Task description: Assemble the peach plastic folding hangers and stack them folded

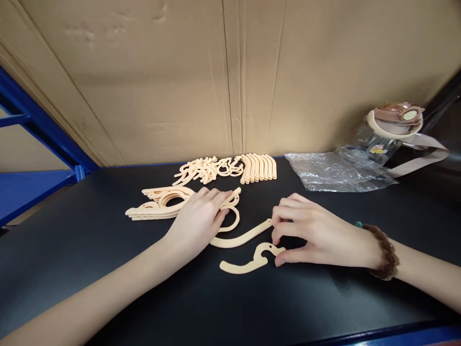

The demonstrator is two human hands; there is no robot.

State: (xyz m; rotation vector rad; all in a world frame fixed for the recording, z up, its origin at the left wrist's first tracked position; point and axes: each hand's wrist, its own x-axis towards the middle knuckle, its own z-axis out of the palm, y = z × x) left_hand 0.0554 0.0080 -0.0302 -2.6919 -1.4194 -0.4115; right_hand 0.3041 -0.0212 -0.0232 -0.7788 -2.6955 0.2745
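On the black tabletop [108, 269] my left hand [200, 218] lies flat with its fingers stretched over a cream plastic hanger piece with a ring [230, 216]. My right hand [317, 233] pinches the end of a curved cream arm piece [239, 238] with its fingertips, and its thumb touches a second, hook-shaped piece [248, 262] lying just in front. A small stack of the same cream pieces [158, 204] sits under and left of my left hand.
Farther back lie a row of several cream parts [223, 169]. A crumpled clear plastic bag [334, 170] and a clear bottle with a pink lid and strap [394, 127] sit at the back right. Cardboard lines the wall; blue shelf beams [39, 129] stand left.
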